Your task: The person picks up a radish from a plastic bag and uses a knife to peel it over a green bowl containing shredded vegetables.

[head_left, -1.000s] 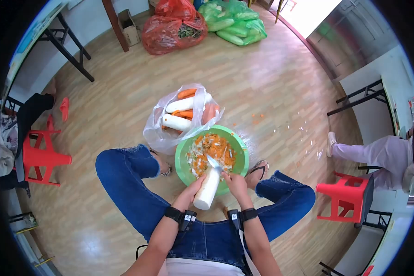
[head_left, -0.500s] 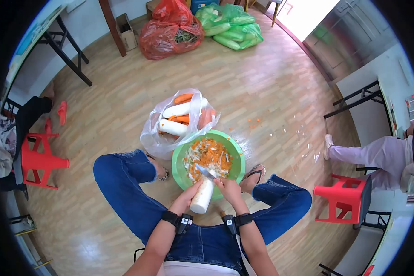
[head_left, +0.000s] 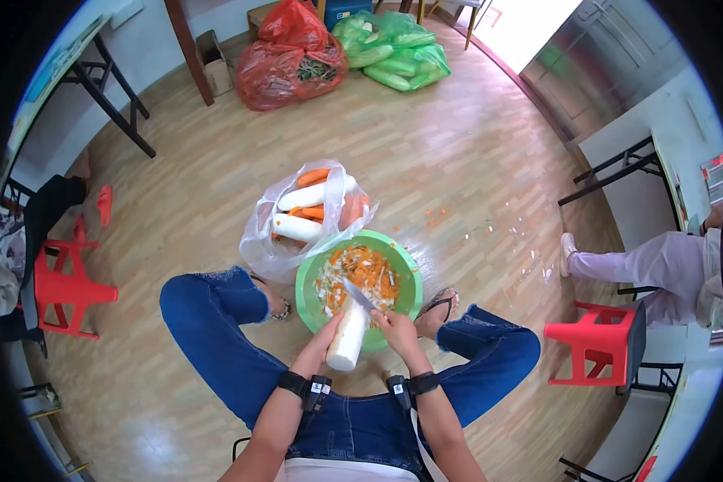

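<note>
A thick white radish (head_left: 348, 341) is tilted over the near rim of a green basin (head_left: 301, 296). My left hand (head_left: 324, 337) is closed around its left side. In my right hand (head_left: 394, 328) is a knife (head_left: 359, 295); its blade lies across the radish's far end, pointing up and left. The knife's handle is hidden in my fingers. Orange and white chopped pieces (head_left: 369, 271) fill the bottom of the basin. Against the basin's far left side rests a clear plastic bag (head_left: 255, 241) with carrots (head_left: 313, 177) and white radishes (head_left: 297, 227).
Small scraps (head_left: 490, 228) lie on the floor right of the basin. Red stools (head_left: 590, 345) stand at both sides, with a seated person's leg (head_left: 618, 255) at right. Red bags (head_left: 289, 72) and green bags (head_left: 402, 60) of vegetables sit at the back.
The view has shifted slightly. The radish and the knife stay over the basin in my hands, with only a small change in their angle.
</note>
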Available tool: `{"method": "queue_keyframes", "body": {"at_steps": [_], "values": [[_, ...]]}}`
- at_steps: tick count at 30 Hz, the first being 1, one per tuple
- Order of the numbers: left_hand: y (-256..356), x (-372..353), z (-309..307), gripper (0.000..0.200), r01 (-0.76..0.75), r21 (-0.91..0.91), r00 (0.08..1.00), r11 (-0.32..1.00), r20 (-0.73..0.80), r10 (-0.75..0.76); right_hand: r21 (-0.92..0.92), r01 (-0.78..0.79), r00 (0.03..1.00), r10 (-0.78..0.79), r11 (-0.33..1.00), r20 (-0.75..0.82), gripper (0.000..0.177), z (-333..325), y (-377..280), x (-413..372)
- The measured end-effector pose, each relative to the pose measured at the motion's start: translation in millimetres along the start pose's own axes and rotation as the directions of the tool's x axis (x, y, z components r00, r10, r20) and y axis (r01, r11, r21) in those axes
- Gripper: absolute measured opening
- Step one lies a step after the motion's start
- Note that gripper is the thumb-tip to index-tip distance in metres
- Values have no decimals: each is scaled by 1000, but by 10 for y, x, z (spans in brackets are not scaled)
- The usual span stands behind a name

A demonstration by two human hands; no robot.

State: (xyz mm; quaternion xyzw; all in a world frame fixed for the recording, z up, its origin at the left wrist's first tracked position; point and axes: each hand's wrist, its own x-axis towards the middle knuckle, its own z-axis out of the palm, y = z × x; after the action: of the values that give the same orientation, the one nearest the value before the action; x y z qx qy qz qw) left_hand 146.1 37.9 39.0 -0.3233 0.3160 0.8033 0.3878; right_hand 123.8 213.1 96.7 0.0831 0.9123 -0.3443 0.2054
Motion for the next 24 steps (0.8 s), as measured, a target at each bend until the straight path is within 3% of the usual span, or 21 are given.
{"method": "queue_keyframes", "body": {"at_steps": [2, 3, 5, 7, 9, 11, 15, 17, 20, 24], "values": [[-38, 76, -106, 44, -89, -2, 995, 996, -45, 89, 137, 124, 981, -142, 983, 132, 53, -58, -188, -171], [-34, 45, -80, 44, -86, -2, 995, 996, -47, 86, 138, 121, 981, -140, 983, 135, 53, -31, -191, -195], [6, -24, -18, 44, -58, -72, 993, 996, -107, 50, -72, 198, 953, -175, 978, 246, 53, 14, -194, -238], [-2, -8, -35, 43, -100, 8, 990, 995, -102, 100, -61, 164, 977, -153, 985, 152, 52, 61, -151, -167], [-27, -31, -40, 44, 9, 106, 1000, 994, -28, -6, -47, 124, 991, -122, 991, 57, 51, 115, -44, -70], [-74, 11, 0, 44, 22, 133, 997, 991, -71, -12, -130, 89, 993, -98, 988, -64, 50, 135, 58, 53], [-61, 1, -33, 44, -3, 120, 997, 993, -73, 11, -150, 42, 998, -48, 988, -33, 49, 129, 66, 32], [-74, 18, -80, 43, -24, 108, 997, 994, -68, 32, -2, 145, 977, -143, 989, 159, 48, 39, -77, -119], [-96, 124, -199, 42, -59, 55, 997, 997, -47, 61, -97, 155, 966, -130, 983, 222, 48, 43, -143, -199], [-55, 3, -49, 42, 37, 53, 999, 998, -2, -37, -68, -4, 999, 6, 998, 32, 50, 142, 84, 18]]}}
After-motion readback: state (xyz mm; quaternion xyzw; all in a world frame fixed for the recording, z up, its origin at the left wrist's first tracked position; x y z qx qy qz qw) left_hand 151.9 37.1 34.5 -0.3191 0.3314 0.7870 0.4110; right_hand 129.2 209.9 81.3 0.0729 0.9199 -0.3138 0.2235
